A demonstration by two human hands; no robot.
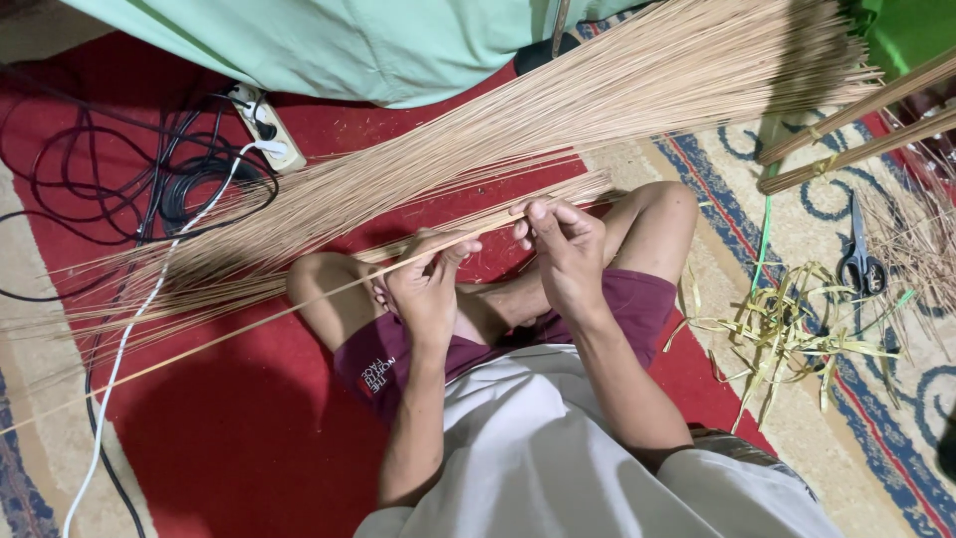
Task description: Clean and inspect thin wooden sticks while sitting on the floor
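Sitting cross-legged on a red mat (pixel 249 438), a person works a single thin palm rib (pixel 299 304) between both hands. The left hand (pixel 423 289) is closed around it over the lap, while the right hand (pixel 563 244) pinches its near end between thumb and fingertips. A large heap of cleaned ribs (pixel 558 110) fans across the mat's far edge. Green leaf strips (pixel 787 329) and scissors (pixel 861 261) lie on the patterned carpet (pixel 717 164) to the right, suggesting much stripping is done, though bundles (pixel 856 130) remain.

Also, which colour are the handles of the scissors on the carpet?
Black, in the head view: the scissors lie right of the person's knee.
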